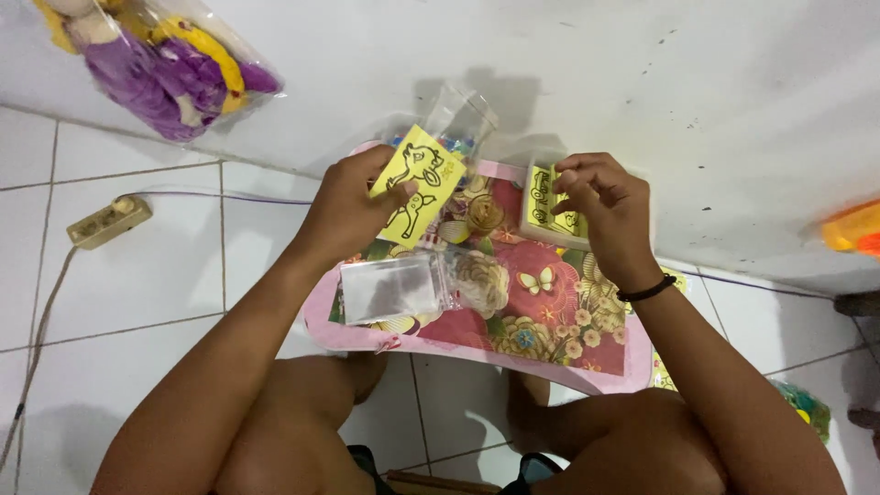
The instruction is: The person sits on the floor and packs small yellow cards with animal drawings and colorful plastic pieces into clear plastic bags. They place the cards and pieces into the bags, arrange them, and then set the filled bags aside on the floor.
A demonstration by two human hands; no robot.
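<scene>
Looking down from the head cam: a person is sitting on a white tiled floor (165,275) w/ a small pink-edged floral tabletop (541,312) over their knees. The left hand (353,206) is grasping a yellow card (420,186) w/ a black deer-like outline, grip clenched on its lower edge and tilting it up, likely for a clear look. The right hand (600,202) is pinching the top card of a stack of yellow cards (547,211) at the tabletop's far edge, as if lifting one off. A clear plastic sleeve (392,289) is lying flat near the left wrist. A clear cup (461,119) is standing behind the card, against the white wall (642,82). A bagged purple plush toy (165,64) and a power strip (108,220) are sitting off to the left.
</scene>
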